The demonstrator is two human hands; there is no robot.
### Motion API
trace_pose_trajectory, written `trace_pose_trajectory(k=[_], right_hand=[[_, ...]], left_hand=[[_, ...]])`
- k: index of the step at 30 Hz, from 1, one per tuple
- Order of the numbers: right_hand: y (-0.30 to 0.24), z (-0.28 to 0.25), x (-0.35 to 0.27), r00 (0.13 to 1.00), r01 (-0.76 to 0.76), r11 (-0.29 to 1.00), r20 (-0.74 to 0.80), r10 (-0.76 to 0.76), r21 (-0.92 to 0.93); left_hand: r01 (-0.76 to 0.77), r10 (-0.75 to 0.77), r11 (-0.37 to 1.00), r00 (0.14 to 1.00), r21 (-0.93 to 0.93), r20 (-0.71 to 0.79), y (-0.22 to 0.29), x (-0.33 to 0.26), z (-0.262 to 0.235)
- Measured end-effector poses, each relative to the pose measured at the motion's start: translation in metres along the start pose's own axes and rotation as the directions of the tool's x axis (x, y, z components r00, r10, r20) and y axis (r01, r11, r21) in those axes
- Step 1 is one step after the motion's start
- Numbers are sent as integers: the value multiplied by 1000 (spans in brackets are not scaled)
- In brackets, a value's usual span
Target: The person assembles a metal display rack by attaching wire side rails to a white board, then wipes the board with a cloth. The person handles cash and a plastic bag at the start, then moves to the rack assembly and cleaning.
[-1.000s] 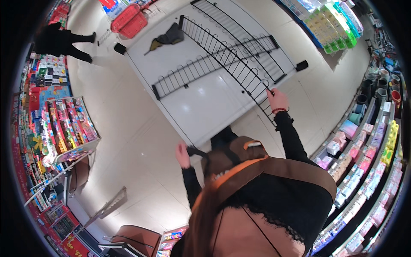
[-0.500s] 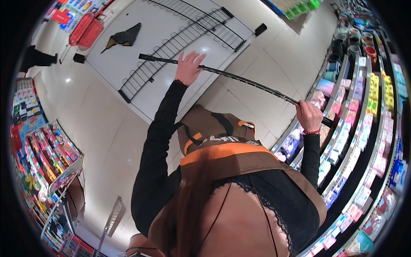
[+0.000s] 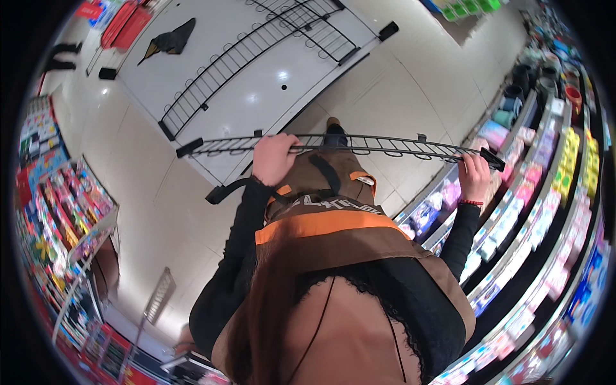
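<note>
A long black wire rack [image 3: 378,144] with a row of loops and flat end pieces is held level across my front, close to my brown and orange apron [image 3: 330,224]. Over the rack's left part, my left hand [image 3: 274,158] is closed, with its fingers partly hidden. Near the right end piece, my right hand [image 3: 475,175] grips the rack with curled fingers. Beyond them lies a white panel [image 3: 244,128], low over the floor, with similar black wire racks [image 3: 234,59] on it. A crumpled dark cloth or glove [image 3: 171,40] rests near its far left side.
Shelves [image 3: 520,244] packed with small packages curve along my right side, close to my right hand. At left stands a display rack [image 3: 74,205] of colourful goods. A red folding cart or chair [image 3: 126,25] and another person's legs [image 3: 63,56] are at far left.
The held rack has come nearer to me and turned, so its loops show broadside instead of edge-on. My left hand has moved down with it; my right hand has shifted slightly right.
</note>
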State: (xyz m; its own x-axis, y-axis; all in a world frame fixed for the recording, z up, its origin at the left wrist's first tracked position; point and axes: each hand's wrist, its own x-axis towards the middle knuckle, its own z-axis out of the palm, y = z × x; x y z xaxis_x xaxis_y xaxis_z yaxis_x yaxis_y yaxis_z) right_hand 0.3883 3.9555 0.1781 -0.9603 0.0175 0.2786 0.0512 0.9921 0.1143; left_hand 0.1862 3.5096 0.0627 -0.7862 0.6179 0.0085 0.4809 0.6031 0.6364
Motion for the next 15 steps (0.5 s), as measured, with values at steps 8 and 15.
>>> trace_pose_trajectory(k=[8, 15], right_hand=[[102, 154, 122, 974, 227, 954, -24, -226, 198], [104, 214, 243, 923, 374, 891, -7, -385, 258]], left_hand=[[208, -203, 957, 978, 200, -43, 65, -12, 54], [370, -298, 868, 922, 331, -249, 55, 16, 69]])
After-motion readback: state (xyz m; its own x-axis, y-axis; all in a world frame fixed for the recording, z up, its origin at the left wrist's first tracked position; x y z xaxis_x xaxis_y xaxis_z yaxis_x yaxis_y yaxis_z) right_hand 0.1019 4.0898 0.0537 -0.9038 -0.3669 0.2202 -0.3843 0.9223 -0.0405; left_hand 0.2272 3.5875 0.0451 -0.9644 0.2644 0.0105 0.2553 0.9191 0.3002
